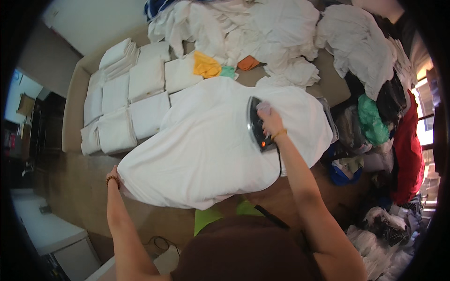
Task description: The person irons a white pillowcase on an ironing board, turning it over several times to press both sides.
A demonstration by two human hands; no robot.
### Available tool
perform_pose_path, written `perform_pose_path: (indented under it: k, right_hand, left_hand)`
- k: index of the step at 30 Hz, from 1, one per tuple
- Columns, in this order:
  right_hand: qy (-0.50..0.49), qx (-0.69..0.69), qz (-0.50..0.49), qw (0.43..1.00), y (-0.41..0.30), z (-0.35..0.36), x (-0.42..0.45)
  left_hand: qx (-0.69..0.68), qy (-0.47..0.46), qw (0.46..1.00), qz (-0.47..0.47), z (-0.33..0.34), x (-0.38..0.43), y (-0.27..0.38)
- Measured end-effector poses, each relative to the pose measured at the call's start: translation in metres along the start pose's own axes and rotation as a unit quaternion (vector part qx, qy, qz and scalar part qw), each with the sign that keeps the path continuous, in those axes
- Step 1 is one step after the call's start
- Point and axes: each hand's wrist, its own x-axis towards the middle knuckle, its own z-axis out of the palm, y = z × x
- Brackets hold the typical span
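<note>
A white cloth [211, 133] lies spread over a raised surface in front of me, with soft creases towards its left end. My right hand [271, 121] grips the handle of a dark clothes iron [256, 123], which rests on the right half of the cloth. The iron's tip points away from me, an orange light glows at its heel, and its black cord hangs down beside my right forearm. At the cloth's left corner my left hand [113, 174] holds the edge; its fingers are partly hidden by the fabric.
Folded white cloths [116, 131] stand in stacks on a beige sofa [72, 116] beyond the cloth. Heaped white fabric [281, 24] covers the sofa's far part, near yellow cloth [206, 65]. Bags, including a green plastic bag [372, 121], crowd the right. A white cabinet [52, 224] stands lower left.
</note>
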Motion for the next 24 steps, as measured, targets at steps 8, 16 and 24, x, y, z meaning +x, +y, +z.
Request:
perform_pose_path:
  k: [8, 16, 24]
  right_hand:
    - [-0.043, -0.151, -0.008, 0.988, 0.011, -0.003, -0.036]
    - [0.088, 0.020, 0.060, 0.994, 0.040, 0.004, -0.044]
    - [-0.138, -0.189, -0.104, 0.967, -0.054, 0.174, -0.087]
  left_hand:
    - [-0.156, -0.276, 0.946, 0.064, -0.008, 0.000, 0.015]
    - [-0.119, 0.190, 0.857, 0.464, 0.018, 0.012, 0.036]
    - [-0.010, 0.237, 0.798, 0.554, -0.006, 0.003, 0.066]
